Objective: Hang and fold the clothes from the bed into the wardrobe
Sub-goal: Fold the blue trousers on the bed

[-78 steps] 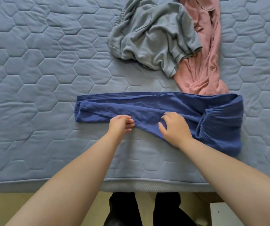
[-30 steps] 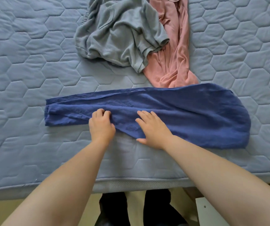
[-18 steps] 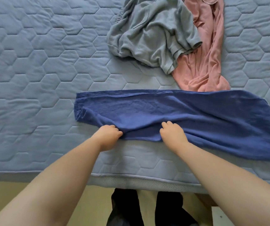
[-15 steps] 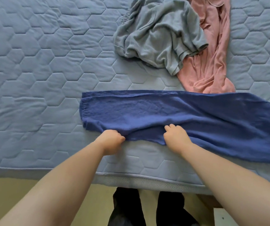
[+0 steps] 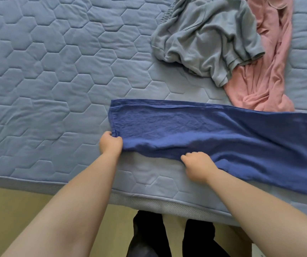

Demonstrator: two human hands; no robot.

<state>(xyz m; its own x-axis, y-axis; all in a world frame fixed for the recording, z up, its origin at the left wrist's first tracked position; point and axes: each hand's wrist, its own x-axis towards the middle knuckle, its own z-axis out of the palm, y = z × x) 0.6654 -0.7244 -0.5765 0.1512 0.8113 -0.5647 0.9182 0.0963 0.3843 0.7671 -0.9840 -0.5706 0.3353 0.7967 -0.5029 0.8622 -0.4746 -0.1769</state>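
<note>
On the bed (image 5: 56, 75), blue trousers (image 5: 214, 134) lie flat along the near edge. The left hand (image 5: 110, 143) pinches their near left corner; the right hand (image 5: 198, 165) grips the near hem, fingers curled. A grey top (image 5: 208, 38) lies crumpled behind, overlapping a pink garment (image 5: 265, 80).

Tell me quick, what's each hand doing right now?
Left hand: closed, pinching the near left corner of the blue garment.
Right hand: closed, gripping the same garment's near edge.
</note>
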